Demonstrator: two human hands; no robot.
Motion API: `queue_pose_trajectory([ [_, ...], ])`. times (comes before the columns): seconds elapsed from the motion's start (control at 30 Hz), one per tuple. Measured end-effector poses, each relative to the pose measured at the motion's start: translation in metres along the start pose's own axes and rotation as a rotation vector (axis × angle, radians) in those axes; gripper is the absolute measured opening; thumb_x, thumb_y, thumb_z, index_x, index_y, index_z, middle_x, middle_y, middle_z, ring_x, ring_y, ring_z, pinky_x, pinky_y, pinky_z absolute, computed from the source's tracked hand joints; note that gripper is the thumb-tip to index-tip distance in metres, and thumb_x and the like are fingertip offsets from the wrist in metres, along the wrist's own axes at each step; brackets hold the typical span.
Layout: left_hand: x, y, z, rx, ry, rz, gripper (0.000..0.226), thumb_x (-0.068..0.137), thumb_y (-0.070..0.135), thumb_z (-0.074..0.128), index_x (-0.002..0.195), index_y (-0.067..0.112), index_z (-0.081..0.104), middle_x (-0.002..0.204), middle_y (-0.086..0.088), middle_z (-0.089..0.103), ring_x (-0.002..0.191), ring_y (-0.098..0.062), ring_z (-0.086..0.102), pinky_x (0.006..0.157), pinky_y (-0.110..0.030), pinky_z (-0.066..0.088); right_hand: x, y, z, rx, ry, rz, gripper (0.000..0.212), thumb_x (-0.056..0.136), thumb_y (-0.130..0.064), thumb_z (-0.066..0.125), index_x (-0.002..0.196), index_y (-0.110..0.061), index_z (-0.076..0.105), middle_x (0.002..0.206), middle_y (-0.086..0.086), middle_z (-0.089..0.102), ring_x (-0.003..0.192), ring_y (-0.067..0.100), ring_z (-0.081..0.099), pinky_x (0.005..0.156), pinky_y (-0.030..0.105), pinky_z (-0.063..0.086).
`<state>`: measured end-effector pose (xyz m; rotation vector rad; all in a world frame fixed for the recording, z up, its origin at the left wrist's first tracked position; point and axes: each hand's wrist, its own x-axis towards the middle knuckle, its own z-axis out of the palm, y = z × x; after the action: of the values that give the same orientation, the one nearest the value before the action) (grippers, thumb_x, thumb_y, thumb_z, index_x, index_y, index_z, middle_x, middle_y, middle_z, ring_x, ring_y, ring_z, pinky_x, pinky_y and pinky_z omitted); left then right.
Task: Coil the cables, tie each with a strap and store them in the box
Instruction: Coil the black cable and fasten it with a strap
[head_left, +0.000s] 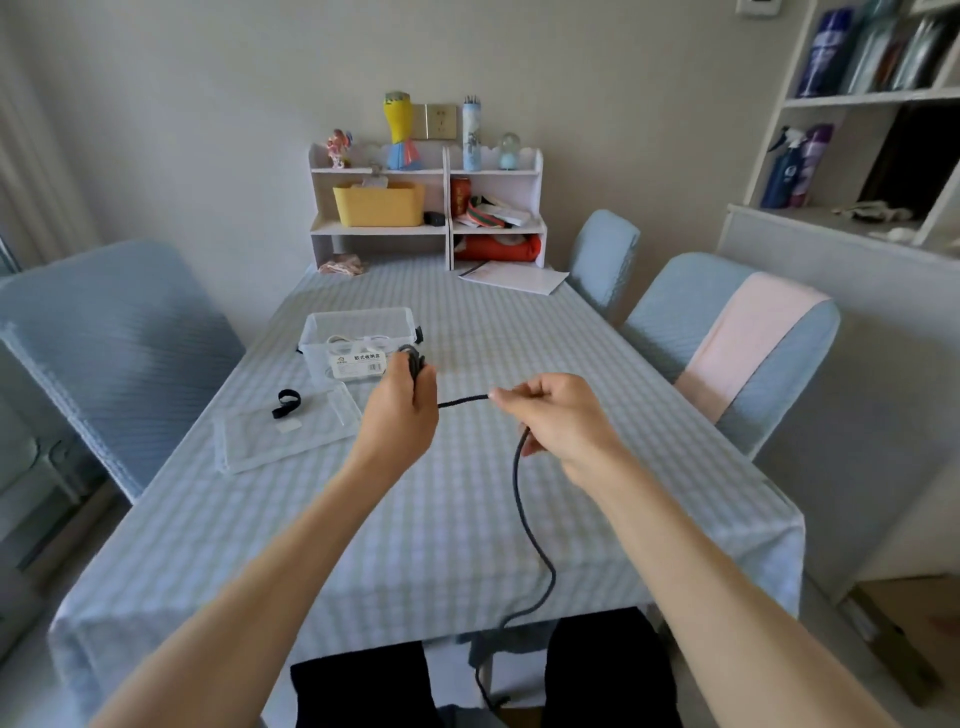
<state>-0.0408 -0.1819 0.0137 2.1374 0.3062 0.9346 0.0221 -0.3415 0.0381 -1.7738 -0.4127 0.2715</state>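
Above the checked surface (441, 519), both hands pinch a dark cable (524, 499): left hand (402, 402) grips loops, right hand (556, 415) pulls it straight.

My left grip (400, 402) and right grip (558, 415) hover side by side above the bench (467, 519), the cable (524, 519) strung between them. Behind my left grip sits the box (358, 338); its lid (285, 431) lies to the left, the strap (287, 403) on it.
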Motion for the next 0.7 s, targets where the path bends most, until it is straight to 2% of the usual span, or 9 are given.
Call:
queue_pose_trajectory([
  [0.07, -0.007, 0.0, -0.009, 0.012, 0.013, -0.022, 0.032, 0.102, 0.009, 0.04, 0.073, 0.017, 0.029, 0.065, 0.002, 0.036, 0.053, -0.007, 0.034, 0.051, -0.027, 0.027, -0.009, 0.0, -0.006, 0.006, -0.074, -0.007, 0.023, 0.083, -0.016, 0.08, 0.085, 0.002, 0.065, 0.061, 0.007, 0.062, 0.051, 0.016, 0.063, 0.058, 0.03, 0.06],
  [0.13, -0.012, 0.0, -0.018, 0.013, 0.026, -0.034, 0.033, 0.103, 0.01, 0.04, 0.072, 0.017, 0.029, 0.064, 0.002, 0.036, 0.053, -0.008, 0.033, 0.049, -0.022, 0.03, -0.016, 0.001, -0.007, -0.057, -0.144, -0.047, 0.02, 0.081, -0.01, 0.081, 0.084, 0.004, 0.067, 0.064, 0.009, 0.067, 0.06, 0.019, 0.07, 0.063, 0.032, 0.062],
  [0.23, -0.007, 0.004, -0.023, -0.007, 0.027, -0.068, 0.032, 0.103, 0.013, 0.039, 0.073, 0.014, 0.03, 0.065, 0.001, 0.037, 0.057, -0.013, 0.032, 0.05, -0.021, 0.029, -0.016, -0.005, -0.005, -0.16, -0.096, -0.162, 0.018, 0.085, -0.015, 0.078, 0.081, -0.001, 0.069, 0.062, 0.003, 0.069, 0.063, 0.016, 0.073, 0.061, 0.027, 0.06],
  [0.37, -0.002, 0.012, -0.026, -0.165, 0.025, -0.192, 0.029, 0.103, 0.017, 0.041, 0.075, 0.012, 0.036, 0.062, -0.002, 0.042, 0.057, -0.015, 0.038, 0.054, -0.033, 0.035, -0.014, -0.012, 0.002, -0.154, -0.019, -0.267, 0.026, 0.096, -0.022, 0.065, 0.075, -0.006, 0.067, 0.059, 0.003, 0.066, 0.055, 0.015, 0.069, 0.049, 0.023, 0.051],
  [0.43, -0.004, 0.016, -0.027, -0.372, 0.007, -0.289, 0.029, 0.103, 0.017, 0.042, 0.074, 0.012, 0.04, 0.054, 0.004, 0.038, 0.048, -0.012, 0.035, 0.052, -0.029, 0.035, -0.012, -0.012, 0.007, -0.137, -0.003, -0.286, 0.031, 0.099, -0.025, 0.06, 0.077, -0.005, 0.067, 0.06, 0.001, 0.065, 0.051, 0.013, 0.065, 0.047, 0.022, 0.044],
  [0.53, -0.005, 0.024, -0.026, -0.634, -0.084, -0.386, 0.031, 0.104, 0.018, 0.042, 0.076, 0.011, 0.052, 0.047, 0.004, 0.028, 0.042, -0.013, 0.024, 0.048, -0.023, 0.031, -0.002, -0.012, 0.01, -0.173, 0.04, -0.313, 0.034, 0.102, -0.033, 0.054, 0.08, -0.011, 0.068, 0.062, -0.004, 0.066, 0.048, 0.004, 0.055, 0.05, 0.022, 0.045],
  [0.7, -0.005, 0.017, -0.011, -0.748, -0.237, -0.443, 0.036, 0.103, 0.022, 0.043, 0.071, 0.012, 0.056, 0.05, 0.0, 0.017, 0.044, -0.014, 0.011, 0.05, -0.024, 0.027, 0.022, -0.001, 0.014, -0.218, 0.033, -0.354, 0.035, 0.103, -0.035, 0.049, 0.077, -0.017, 0.064, 0.058, -0.013, 0.058, 0.049, -0.001, 0.051, 0.051, 0.016, 0.038],
])
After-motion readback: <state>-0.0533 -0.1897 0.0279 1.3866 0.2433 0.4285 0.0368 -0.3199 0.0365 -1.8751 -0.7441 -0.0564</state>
